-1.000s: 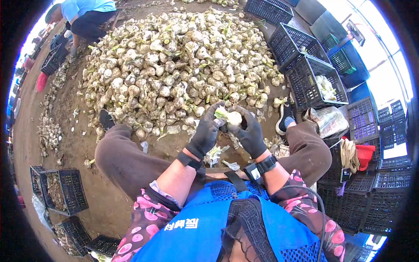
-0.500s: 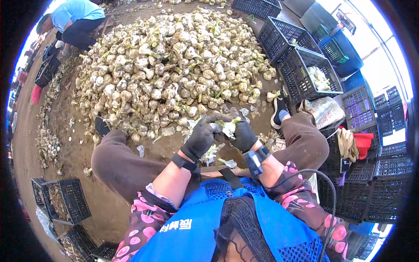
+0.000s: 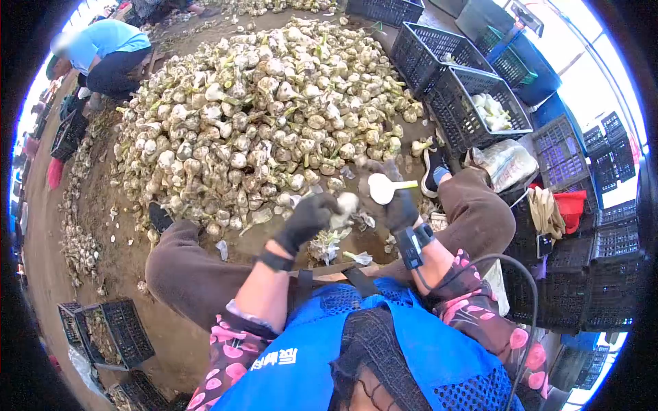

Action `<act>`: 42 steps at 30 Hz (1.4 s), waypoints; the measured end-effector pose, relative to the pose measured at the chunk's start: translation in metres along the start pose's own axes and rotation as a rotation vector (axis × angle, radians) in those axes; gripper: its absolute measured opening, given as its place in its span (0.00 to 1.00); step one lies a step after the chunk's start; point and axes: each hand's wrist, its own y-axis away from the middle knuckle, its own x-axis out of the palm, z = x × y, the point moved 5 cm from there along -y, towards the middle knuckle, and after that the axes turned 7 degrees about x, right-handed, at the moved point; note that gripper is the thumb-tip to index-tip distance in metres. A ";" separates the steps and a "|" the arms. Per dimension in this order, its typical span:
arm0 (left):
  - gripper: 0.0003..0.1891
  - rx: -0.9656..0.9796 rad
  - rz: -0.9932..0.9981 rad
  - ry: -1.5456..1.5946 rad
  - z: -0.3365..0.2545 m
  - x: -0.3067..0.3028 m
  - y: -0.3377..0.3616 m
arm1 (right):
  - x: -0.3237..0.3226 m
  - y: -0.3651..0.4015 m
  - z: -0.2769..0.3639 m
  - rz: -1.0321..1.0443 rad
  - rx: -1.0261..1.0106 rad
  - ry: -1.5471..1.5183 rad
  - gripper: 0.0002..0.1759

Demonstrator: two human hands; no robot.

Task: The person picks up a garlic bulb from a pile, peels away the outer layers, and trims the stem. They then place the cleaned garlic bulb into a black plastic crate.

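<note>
I sit on the ground with both hands in black gloves held up between my knees. My right hand [image 3: 401, 209] grips a clean white peeled bulb [image 3: 380, 187] whose short green stem points right. My left hand [image 3: 306, 218] sits just left of it, pinching a pale scrap of peel [image 3: 347, 203]; the image is blurred there. In front of me lies a big pile of unpeeled, dirt-covered bulbs [image 3: 274, 116]. Loose peelings [image 3: 327, 241] lie on the dirt under my hands.
A black crate [image 3: 458, 116] holding a few white peeled bulbs stands at the right, with more crates behind and stacked along the right side. A plastic bag [image 3: 504, 164] lies by my right knee. Another person [image 3: 103, 51] bends over at far left. Crates [image 3: 103, 329] sit at lower left.
My hands have come apart: the right one lifted the now clean bulb up and right, the left one pulled the peel away. The camera tilted slightly.
</note>
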 end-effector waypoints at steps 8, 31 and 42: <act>0.30 -0.383 0.258 -0.573 0.041 0.026 0.014 | -0.006 0.000 0.006 -0.265 -0.133 0.742 0.15; 0.29 -0.198 -0.387 0.193 -0.017 0.011 0.006 | 0.044 0.001 0.001 -0.305 -0.333 1.711 0.10; 0.34 -0.076 -0.039 0.918 -0.041 0.030 0.002 | -0.030 -0.018 0.015 -0.581 -0.110 1.443 0.12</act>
